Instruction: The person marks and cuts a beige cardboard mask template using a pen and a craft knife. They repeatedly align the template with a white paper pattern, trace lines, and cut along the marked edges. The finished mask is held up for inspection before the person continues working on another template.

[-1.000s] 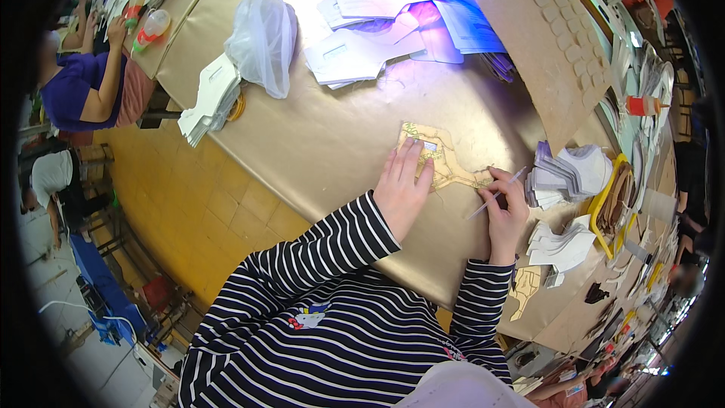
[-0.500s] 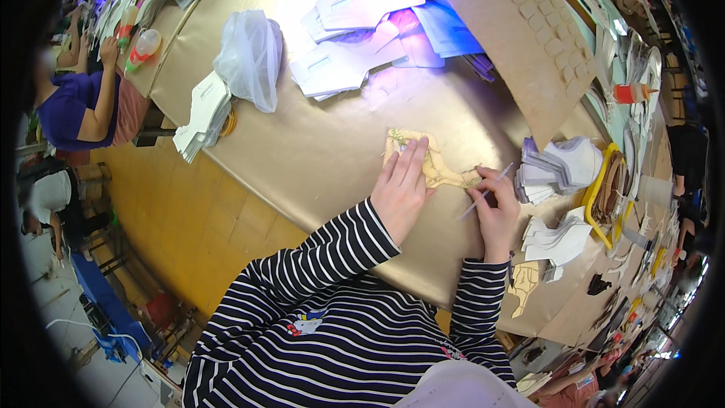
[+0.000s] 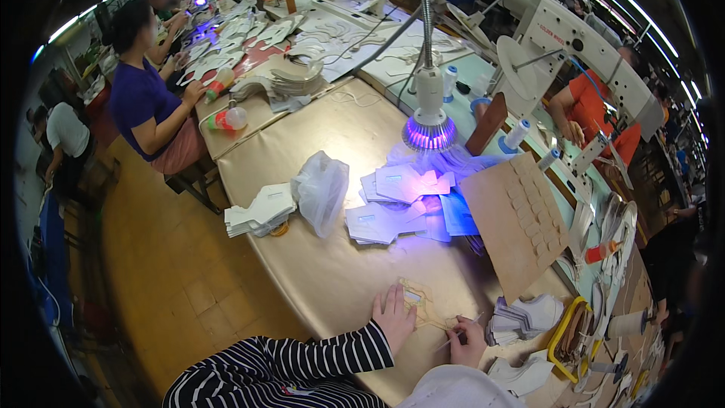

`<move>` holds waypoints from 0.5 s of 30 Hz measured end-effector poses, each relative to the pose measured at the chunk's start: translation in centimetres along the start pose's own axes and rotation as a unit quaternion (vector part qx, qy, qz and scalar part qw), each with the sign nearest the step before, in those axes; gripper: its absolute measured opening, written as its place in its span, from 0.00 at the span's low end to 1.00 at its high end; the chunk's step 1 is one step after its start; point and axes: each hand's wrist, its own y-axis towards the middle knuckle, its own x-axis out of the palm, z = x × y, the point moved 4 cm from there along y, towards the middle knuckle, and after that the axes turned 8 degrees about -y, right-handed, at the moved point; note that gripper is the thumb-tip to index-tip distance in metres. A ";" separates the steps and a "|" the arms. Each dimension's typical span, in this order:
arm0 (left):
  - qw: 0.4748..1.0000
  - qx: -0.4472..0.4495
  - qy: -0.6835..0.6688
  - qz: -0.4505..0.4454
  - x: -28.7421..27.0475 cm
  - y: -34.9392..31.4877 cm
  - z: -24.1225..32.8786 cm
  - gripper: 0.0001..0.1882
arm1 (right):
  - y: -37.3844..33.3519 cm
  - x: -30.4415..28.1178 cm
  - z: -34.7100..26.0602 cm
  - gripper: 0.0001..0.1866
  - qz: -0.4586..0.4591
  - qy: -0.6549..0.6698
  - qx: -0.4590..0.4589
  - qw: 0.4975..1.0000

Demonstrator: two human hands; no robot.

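Observation:
A flat, yellowish cut-out piece (image 3: 427,311), with line markings and a small slot, lies on the gold-coloured table cover. My left hand (image 3: 394,320) rests flat at its left side, fingers stretched out and holding nothing. Close to the piece's lower right end, my right hand (image 3: 466,342) pinches a thin, pale pen-like stick (image 3: 442,346). The right fingertips partly hide the stick and that end of the piece. Just right of this hand sits a stack of white and purple-edged cut pieces (image 3: 521,319).
A lit purple lamp (image 3: 429,132) hangs over stacked white pieces (image 3: 381,221). Left of them are a plastic bag (image 3: 321,189) and another stack (image 3: 263,208). A brown board with small tabs (image 3: 513,215) and a yellow-rimmed basket (image 3: 555,366) lie right. Co-workers sit beyond.
The view has tilted upward, bringing the lamp and a sewing machine into sight. My left hand has slid off the middle of the piece toward its left edge; my right hand keeps the stick.

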 end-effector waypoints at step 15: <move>0.999 0.039 0.006 -0.022 -0.3 -0.2 -0.5 0.27 | 0.3 -1.8 -0.5 0.15 -0.026 -0.029 0.015 0.999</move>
